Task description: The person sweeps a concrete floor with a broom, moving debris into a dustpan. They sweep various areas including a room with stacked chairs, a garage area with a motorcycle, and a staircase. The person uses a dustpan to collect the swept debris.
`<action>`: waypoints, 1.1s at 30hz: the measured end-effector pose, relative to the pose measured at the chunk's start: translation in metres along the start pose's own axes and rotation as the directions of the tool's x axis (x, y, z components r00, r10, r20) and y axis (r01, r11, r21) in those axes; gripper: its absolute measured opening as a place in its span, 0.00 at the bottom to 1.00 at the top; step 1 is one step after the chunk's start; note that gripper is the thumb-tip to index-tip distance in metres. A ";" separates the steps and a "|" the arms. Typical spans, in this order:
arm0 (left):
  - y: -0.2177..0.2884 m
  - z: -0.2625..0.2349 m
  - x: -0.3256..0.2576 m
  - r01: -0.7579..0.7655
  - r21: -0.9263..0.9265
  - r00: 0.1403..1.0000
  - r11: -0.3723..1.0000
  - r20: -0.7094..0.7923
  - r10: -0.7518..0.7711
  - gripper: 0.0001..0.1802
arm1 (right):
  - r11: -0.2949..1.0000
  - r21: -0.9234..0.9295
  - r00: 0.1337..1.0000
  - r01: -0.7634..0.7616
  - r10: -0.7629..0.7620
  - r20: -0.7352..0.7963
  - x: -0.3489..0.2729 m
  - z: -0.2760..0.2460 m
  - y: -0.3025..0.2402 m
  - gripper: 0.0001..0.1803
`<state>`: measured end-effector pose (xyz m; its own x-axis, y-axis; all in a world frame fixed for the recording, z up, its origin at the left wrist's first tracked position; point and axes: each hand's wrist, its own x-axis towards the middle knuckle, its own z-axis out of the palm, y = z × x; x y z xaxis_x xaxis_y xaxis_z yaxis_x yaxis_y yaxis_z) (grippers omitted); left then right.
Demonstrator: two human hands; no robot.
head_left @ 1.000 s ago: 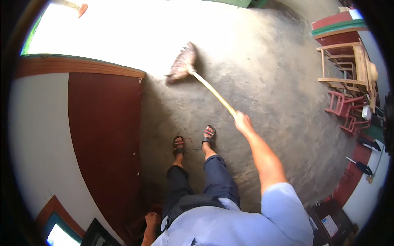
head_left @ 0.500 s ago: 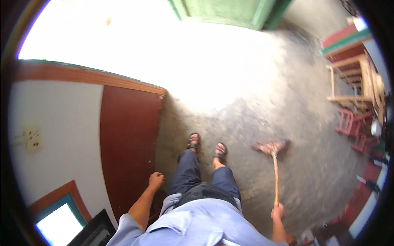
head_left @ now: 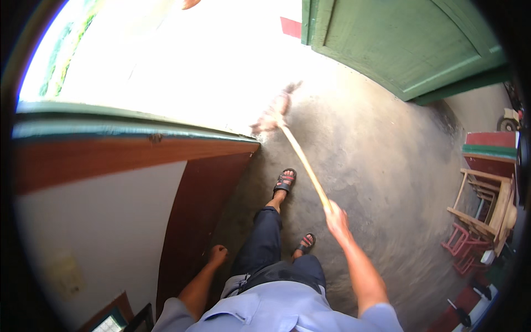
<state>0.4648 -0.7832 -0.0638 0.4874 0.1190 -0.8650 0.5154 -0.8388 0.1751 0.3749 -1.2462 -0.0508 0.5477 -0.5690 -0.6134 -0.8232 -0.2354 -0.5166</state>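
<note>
right hand (head_left: 336, 214) grips broom (head_left: 293, 145) handle; blurred head lies on concrete floor (head_left: 381, 166) at sunlit doorway, near green door (head_left: 398, 44). left hand (head_left: 217, 254) hangs loosely curled, holding nothing, beside red wall panel (head_left: 193, 221).

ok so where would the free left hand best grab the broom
On the bare handle below the bristles, ahead of the right hand gripping its end. Come from the left: the stick slants up-left, and the left hand hangs on that side.
</note>
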 end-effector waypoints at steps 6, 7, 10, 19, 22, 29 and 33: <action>0.016 -0.062 -0.002 0.256 -0.235 0.965 0.938 0.008 -0.262 0.08 | 0.987 -0.139 0.984 0.086 -0.062 0.166 0.178 0.060 -0.136 0.14; 0.013 -0.068 -0.015 0.307 -0.255 0.949 0.917 0.014 -0.314 0.08 | 0.971 -0.234 0.977 0.048 0.003 0.213 0.178 0.054 -0.158 0.14; -0.019 -0.063 -0.022 0.364 -0.335 0.930 0.869 0.085 -0.357 0.06 | 0.932 -0.360 0.985 -0.040 0.098 0.143 0.158 0.018 -0.149 0.15; -0.016 -0.008 0.036 0.173 -0.228 0.967 0.958 0.222 -0.122 0.07 | 0.752 -0.561 0.917 -0.345 0.398 -0.029 0.001 -0.156 -0.016 0.13; -0.006 0.003 0.049 0.120 -0.190 0.972 0.974 0.220 -0.077 0.08 | 0.839 -0.445 0.939 -0.312 0.343 -0.012 -0.003 -0.185 -0.014 0.13; 0.068 0.014 -0.035 0.121 -0.268 0.991 0.956 0.095 -0.099 0.12 | 0.963 -0.269 0.999 0.030 -0.022 0.033 0.209 -0.137 -0.068 0.16; 0.075 0.016 -0.075 0.218 -0.198 0.976 0.956 0.032 -0.216 0.12 | 0.881 -0.450 0.989 0.144 -0.136 0.052 0.347 -0.136 -0.145 0.13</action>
<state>0.4558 -0.8635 0.0069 0.3416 0.2803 -0.8971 0.7387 -0.6702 0.0718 0.6640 -1.5170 -0.1076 0.6611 -0.4905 -0.5677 -0.7139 -0.6441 -0.2748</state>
